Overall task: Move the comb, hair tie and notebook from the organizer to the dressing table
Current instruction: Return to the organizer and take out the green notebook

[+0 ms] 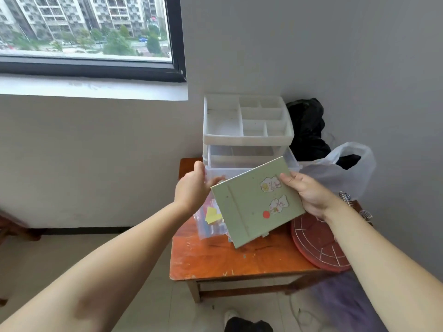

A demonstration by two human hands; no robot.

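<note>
Beneath a window (pixel 86 27) overlooking apartment blocks, a small orange table (pixel 230 262) stands in the corner of a grey-walled room, carrying a white plastic organizer (pixel 247 130) with its lower drawer (pixel 242 161) pulled out. A person's right hand (pixel 309 192) clasps the right edge of a pale green notebook (pixel 256 207), thumb on the stickered cover, holding it tilted in the air just in front of the drawer and above the table. The left hand (pixel 194 188) rests at the drawer's left front corner, fingers curled on its rim. A clear bag of coloured papers (pixel 211 219) lies under the notebook; a red round rack (pixel 318 243), a white plastic bag (pixel 342 171) and a black bag (pixel 306 125) crowd the right side.
</note>
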